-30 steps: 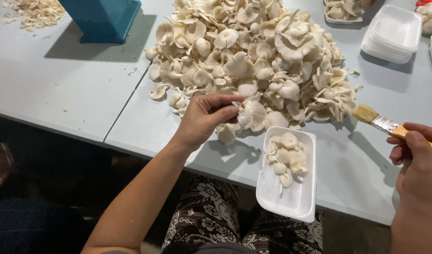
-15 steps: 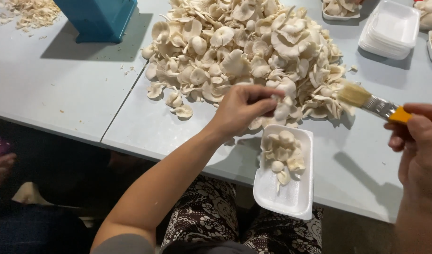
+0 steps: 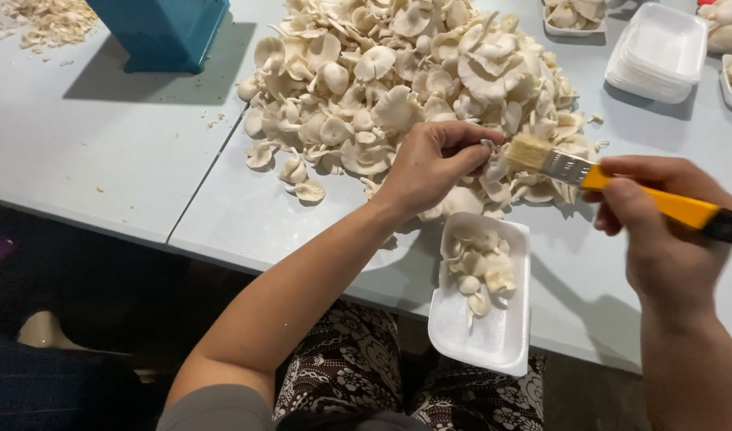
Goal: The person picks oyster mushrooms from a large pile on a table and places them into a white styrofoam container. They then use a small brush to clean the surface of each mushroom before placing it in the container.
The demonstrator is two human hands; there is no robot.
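Note:
A large heap of pale oyster mushrooms (image 3: 398,88) covers the middle of the grey table (image 3: 102,152). My left hand (image 3: 434,164) pinches one mushroom (image 3: 493,166) at the heap's near edge. My right hand (image 3: 661,223) grips a paintbrush (image 3: 621,185) with a yellow handle; its bristles touch that mushroom. Just below, a white foam tray (image 3: 485,335) sits at the table's front edge with several mushrooms in its far half.
A blue bin (image 3: 162,32) stands at the back left, with mushroom scraps (image 3: 39,20) beyond it. A stack of empty white foam trays (image 3: 657,52) is at the back right, next to filled trays (image 3: 573,16). The table's front edge runs above my patterned lap (image 3: 358,375).
My left hand lifted a mushroom from the heap's edge and moved right. My right hand brought the brush leftward until its bristles met the mushroom.

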